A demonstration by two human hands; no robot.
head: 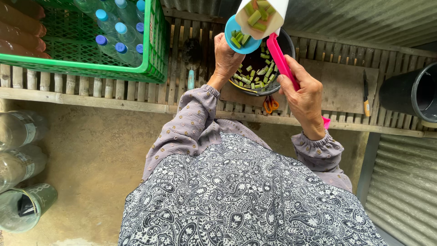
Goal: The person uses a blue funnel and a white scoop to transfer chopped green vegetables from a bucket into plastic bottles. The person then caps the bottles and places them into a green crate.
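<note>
1. Slatted bamboo makes up the desk (pixel 136 93) I am looking down on, with corrugated metal sheeting behind it and a bare earthen floor below.
2. At the centre of the work is a dark bowl (pixel 284 45) on the desk, holding cut green vegetable pieces (pixel 255 75).
3. My left hand (pixel 226 57) is closed around a small blue cup (pixel 241 38) with a few green pieces in it, raised just above the bowl's near rim.
4. My right hand (pixel 304 98) is clamped around the handle of a pink scoop (pixel 281 61), whose blade runs up over the bowl towards a white container (pixel 266 16) of green pieces at the top of view; I cannot tell what supports that container.
5. Orange-handled scissors (pixel 271 105) lie on the desk just below the bowl; a knife (pixel 366 95) lies well to the right beside a black bucket (pixel 412 91).
6. A green crate (pixel 109 68) of blue-capped bottles (pixel 120 38) sits on the left.
7. My judgement of the risk: the cup is small and tilted, so pieces could spill past the rim and drop through the gaps between slats; a nudge from the scoop could tip the white container.
</note>
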